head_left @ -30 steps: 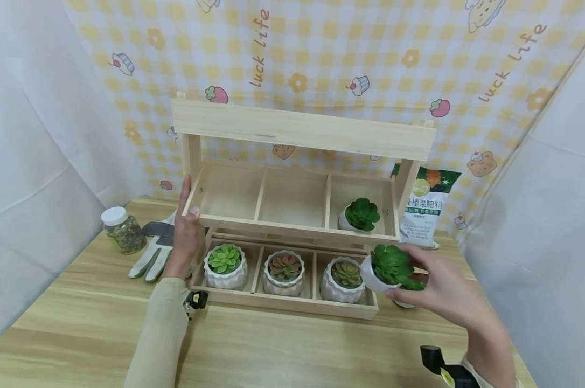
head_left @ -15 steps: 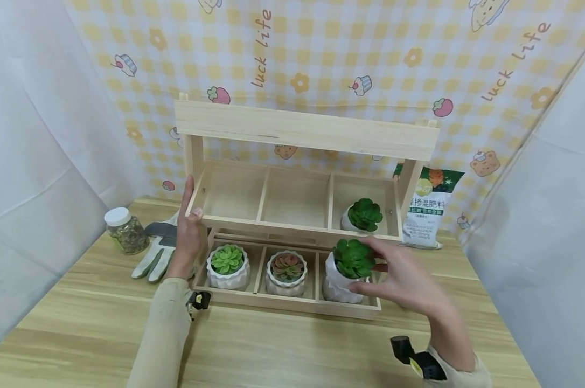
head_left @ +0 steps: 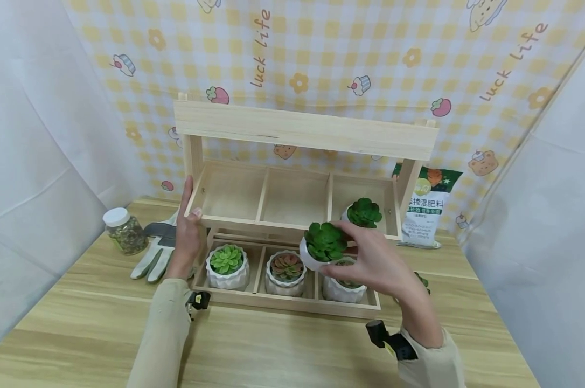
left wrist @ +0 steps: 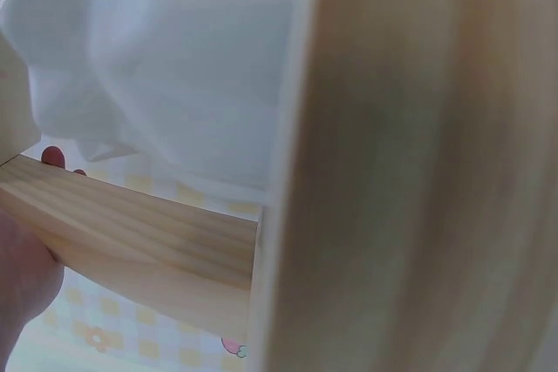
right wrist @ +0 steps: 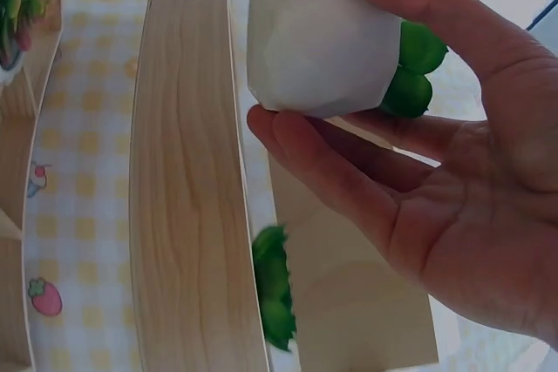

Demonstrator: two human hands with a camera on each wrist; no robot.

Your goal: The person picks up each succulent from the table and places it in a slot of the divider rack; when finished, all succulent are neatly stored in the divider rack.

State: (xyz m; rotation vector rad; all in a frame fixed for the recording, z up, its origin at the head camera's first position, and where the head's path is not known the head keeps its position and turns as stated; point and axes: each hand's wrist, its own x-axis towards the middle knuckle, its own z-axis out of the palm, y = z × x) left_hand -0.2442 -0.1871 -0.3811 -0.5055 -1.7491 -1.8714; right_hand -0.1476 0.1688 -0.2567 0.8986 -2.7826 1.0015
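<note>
My right hand [head_left: 382, 261] pinches a small white pot with a dark green artificial succulent [head_left: 325, 241], tilted above the lower tray and in front of the upper tray's middle compartment. In the right wrist view, thumb and fingers hold the sides of the white pot [right wrist: 323, 41]. My left hand [head_left: 188, 240] grips the left end of the two-tier wooden plant stand [head_left: 304, 129], thumb at the upper tray's front corner. Another dark green succulent [head_left: 364, 213] sits in the upper tray's right compartment. Below stand a light green [head_left: 227, 260], a reddish [head_left: 286, 267] and a partly hidden succulent [head_left: 343, 290].
A glass jar with a white lid [head_left: 125, 231] and work gloves [head_left: 157, 250] lie left of the stand. A fertilizer bag [head_left: 424, 207] leans behind its right end. Another green plant [head_left: 422, 281] shows partly behind my right wrist. A checked cloth [head_left: 317, 48] hangs behind.
My right hand has carried the potted succulent leftward and slightly up, from the lower tray's right end to before the upper middle compartment. My left hand keeps its grip on the stand.
</note>
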